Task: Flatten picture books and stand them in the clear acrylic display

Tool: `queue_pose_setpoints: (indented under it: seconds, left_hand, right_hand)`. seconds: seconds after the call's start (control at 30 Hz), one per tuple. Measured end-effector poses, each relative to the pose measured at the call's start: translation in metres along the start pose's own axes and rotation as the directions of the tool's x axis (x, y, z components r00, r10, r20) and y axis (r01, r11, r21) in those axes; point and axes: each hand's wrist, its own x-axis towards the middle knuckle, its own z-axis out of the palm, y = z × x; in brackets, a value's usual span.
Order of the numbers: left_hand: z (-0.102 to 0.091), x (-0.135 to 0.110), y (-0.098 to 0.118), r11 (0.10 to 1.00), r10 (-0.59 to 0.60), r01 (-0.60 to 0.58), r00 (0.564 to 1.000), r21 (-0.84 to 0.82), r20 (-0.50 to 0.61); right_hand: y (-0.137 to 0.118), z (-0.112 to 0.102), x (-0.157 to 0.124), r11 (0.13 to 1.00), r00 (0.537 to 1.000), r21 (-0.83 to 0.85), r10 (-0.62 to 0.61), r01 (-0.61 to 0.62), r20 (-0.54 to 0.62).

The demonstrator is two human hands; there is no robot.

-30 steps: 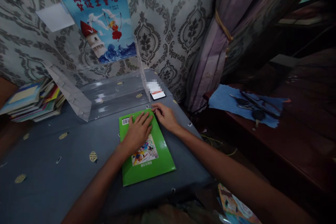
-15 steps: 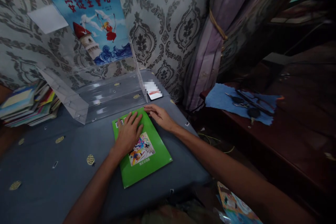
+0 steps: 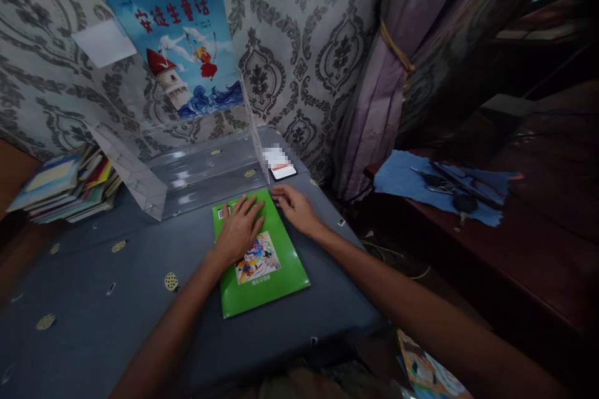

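Head view: green book (image 3: 262, 262) lay flat on the grey table (image 3: 93, 312), near its front right side. Left hand (image 3: 239, 227) rested palm-down on it, fingers a bit spread, partly over the barcode. Right hand (image 3: 294, 207) was at the book's upper right edge, fingers close together and curled; I couldn't tell if they pinched it. Tablecloth had small yellow prints. Clear rack (image 3: 133, 165) stood behind the book, blue poster (image 3: 187, 31) above it, patterned wall (image 3: 299, 68) at the back. Stack of books (image 3: 70, 187) sat left of the rack, phone-like item (image 3: 285, 173), part blurred, just right. Purple curtain (image 3: 369, 106) hung tied at right. Blue cloth (image 3: 397, 174) with dark small items lay on a dark red bench (image 3: 468, 268). Room was dim.
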Motion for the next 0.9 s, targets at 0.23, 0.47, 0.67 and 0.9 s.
queue_pose_setpoints:
  seconds: [0.23, 0.47, 0.67, 0.9]
  left_hand:
    - [0.004, 0.009, -0.005, 1.0, 0.009, -0.009, 1.0, -0.01, 0.0]
    - [0.005, 0.019, -0.006, 1.0, -0.017, 0.017, 1.0, -0.011, 0.008]
    - [0.003, 0.024, -0.006, 0.999, -0.037, 0.037, 0.999, -0.019, 0.031]
    - [0.003, 0.025, -0.004, 0.999, -0.035, 0.035, 0.999, -0.006, 0.02]
  right_hand:
    - [-0.004, -0.001, -0.002, 0.996, 1.0, -0.088, -0.015, 0.013, -0.023]
    - [-0.007, -0.003, -0.002, 0.989, 0.999, -0.145, -0.03, 0.023, -0.043]
    - [-0.01, -0.005, 0.0, 0.976, 0.998, -0.209, -0.068, 0.064, -0.016]
    - [-0.01, -0.005, 0.002, 0.976, 0.997, -0.204, -0.079, 0.073, -0.02]
